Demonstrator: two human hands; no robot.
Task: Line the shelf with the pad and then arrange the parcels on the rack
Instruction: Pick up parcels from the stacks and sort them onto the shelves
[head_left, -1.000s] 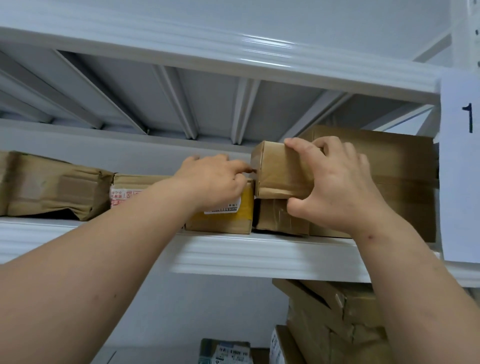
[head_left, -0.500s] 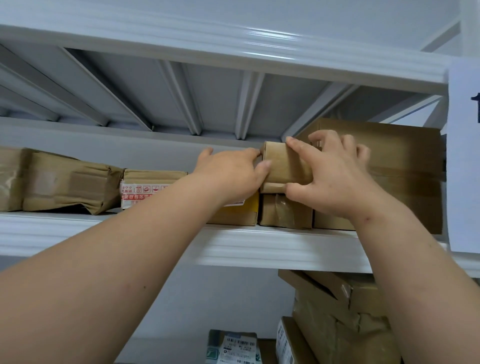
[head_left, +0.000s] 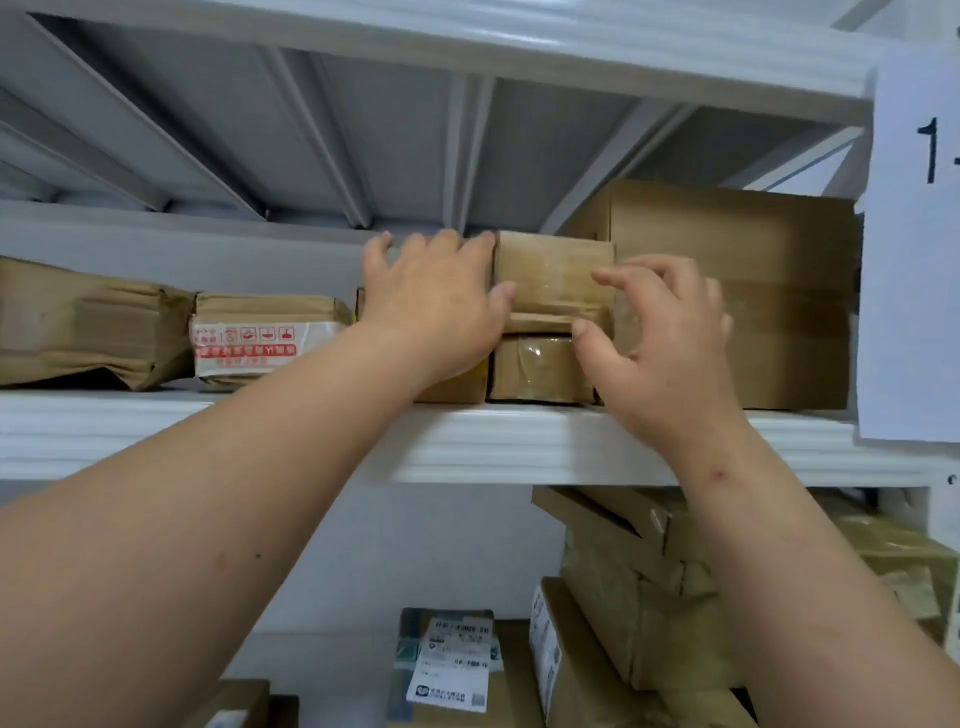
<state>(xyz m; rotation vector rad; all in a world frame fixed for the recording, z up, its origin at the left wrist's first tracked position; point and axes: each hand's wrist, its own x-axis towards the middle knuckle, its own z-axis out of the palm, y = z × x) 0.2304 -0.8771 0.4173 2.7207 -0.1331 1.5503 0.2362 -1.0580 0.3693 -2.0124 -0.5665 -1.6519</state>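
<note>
A small brown taped parcel (head_left: 553, 275) sits stacked on another small parcel (head_left: 535, 369) on the white shelf (head_left: 519, 441). It stands between a yellowish parcel (head_left: 457, 388) and a large cardboard box (head_left: 737, 291). My left hand (head_left: 431, 306) lies over the yellowish parcel with fingers straight, and its thumb touches the top parcel's left side. My right hand (head_left: 660, 343) hovers in front of the stacked parcels with fingers spread and loosely bent, holding nothing. Only its thumb tip is near the top parcel's lower edge.
Left along the shelf lie a parcel with a red-and-white label (head_left: 260, 338) and a crumpled brown parcel (head_left: 78, 322). A paper sheet marked "1" (head_left: 914, 234) hangs on the right post. Below are stacked boxes (head_left: 649, 597) and a parcel with a white label (head_left: 452, 660).
My right hand has let go of the small top parcel and drawn back off it. My left hand has slid up beside the parcel, and the view has moved closer.
</note>
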